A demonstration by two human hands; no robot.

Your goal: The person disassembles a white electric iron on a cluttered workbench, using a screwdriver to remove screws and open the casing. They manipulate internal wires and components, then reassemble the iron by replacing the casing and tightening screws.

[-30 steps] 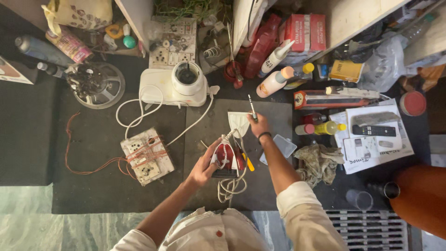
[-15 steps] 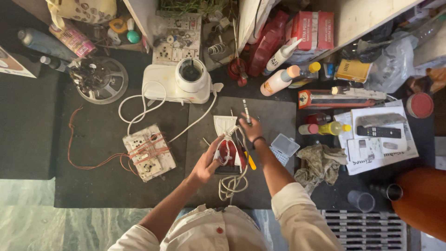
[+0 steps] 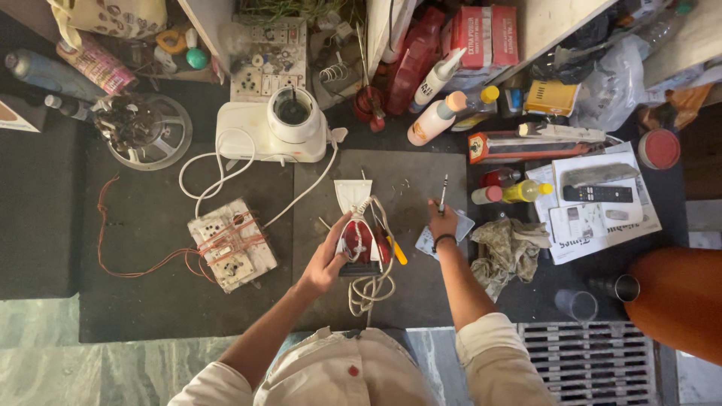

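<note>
Since the earlier frame our right hand point(image 3: 444, 223) has swung rightward, fingers pinching a slim metal screwdriver point(image 3: 444, 194). Our left hand point(image 3: 329, 259) grips the glossy red-and-white iron point(image 3: 359, 233) mid-desk point(image 3: 150, 301), its cord point(image 3: 366, 289) looped below; beyond, a rounded white mixer base point(image 3: 274, 131).

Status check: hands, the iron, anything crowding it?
Left hand grips the red and white clothes iron. Right hand holds a slim tester screwdriver, clear of the iron. Yellow-handled screwdriver and coiled cord lie against it.
</note>
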